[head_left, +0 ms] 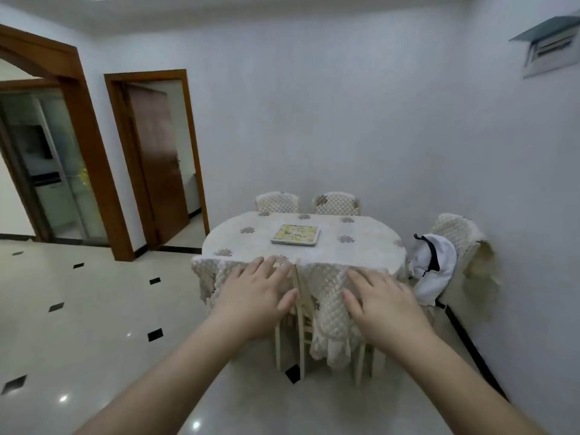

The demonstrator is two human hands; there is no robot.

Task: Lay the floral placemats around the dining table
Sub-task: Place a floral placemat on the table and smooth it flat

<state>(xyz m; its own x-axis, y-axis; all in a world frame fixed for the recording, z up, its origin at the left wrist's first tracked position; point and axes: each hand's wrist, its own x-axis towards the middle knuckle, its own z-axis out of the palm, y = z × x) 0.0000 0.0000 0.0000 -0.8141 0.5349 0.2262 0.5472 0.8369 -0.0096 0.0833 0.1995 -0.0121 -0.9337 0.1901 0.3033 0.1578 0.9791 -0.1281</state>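
A stack of floral placemats (295, 234), yellow and green on white, lies in the middle of the oval dining table (361, 249), which wears a cream lace cloth. I stand a few steps short of the table. My left hand (257, 293) and my right hand (384, 304) are stretched forward at the near chairs' height, palms down, fingers apart, holding nothing. Both hands are well short of the placemats.
Two cloth-covered chairs (335, 309) are pushed in at the near side, two more chairs (337, 203) at the far side, and one chair (455, 233) at the right carries a white garment (434, 265). Walls stand behind and right of the table. Tiled floor and two doorways (157, 158) lie left.
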